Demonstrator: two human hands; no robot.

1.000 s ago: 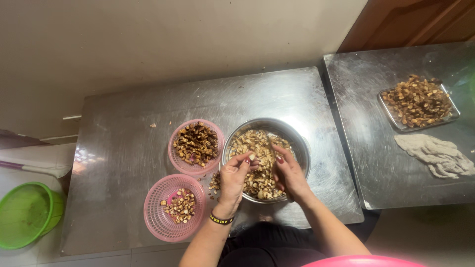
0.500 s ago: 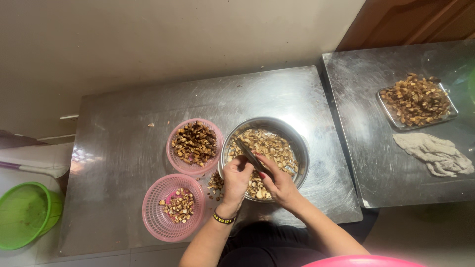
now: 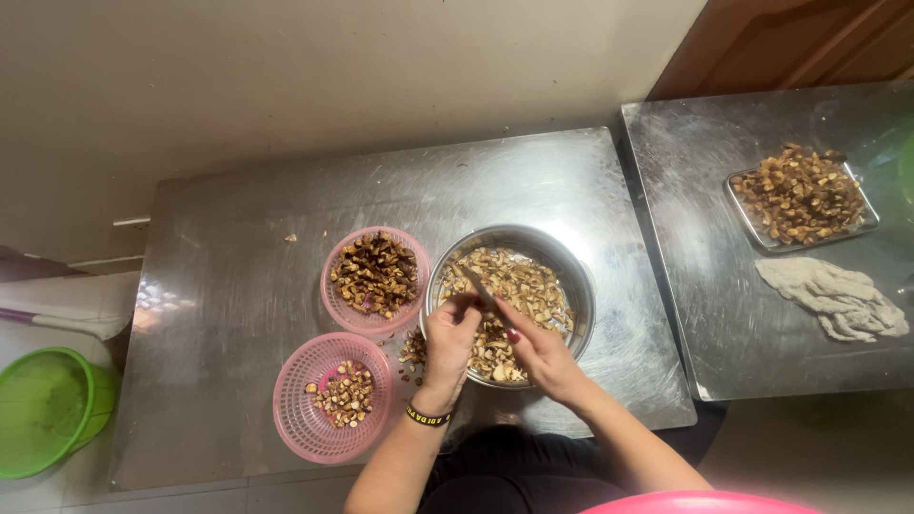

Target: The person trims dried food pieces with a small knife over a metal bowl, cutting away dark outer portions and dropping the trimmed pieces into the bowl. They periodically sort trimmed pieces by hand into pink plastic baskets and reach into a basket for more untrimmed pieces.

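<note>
A round steel bowl [image 3: 569, 267] full of pale brown chopped pieces stands on the steel table [image 3: 228, 286]. Both my hands hover over its near side. My right hand [image 3: 541, 350] grips a small knife [image 3: 473, 284] whose blade points up and to the left. My left hand [image 3: 451, 335] is closed around a small piece right by the blade; the piece itself is mostly hidden. Left of the bowl sits a pink basket [image 3: 333, 297] of dark pieces. A second pink basket [image 3: 297, 419] nearer me holds a few pieces.
A second steel table [image 3: 705, 286] on the right carries a metal tray [image 3: 745, 215] of brown pieces and a crumpled grey cloth [image 3: 832, 295]. A green bucket [image 3: 43, 414] stands on the floor at the left. A pink rim [image 3: 695, 502] shows at the bottom edge.
My hands were reaching into the bowl's contents a second ago. They have drawn back toward the near rim, and the knife now rises between them.
</note>
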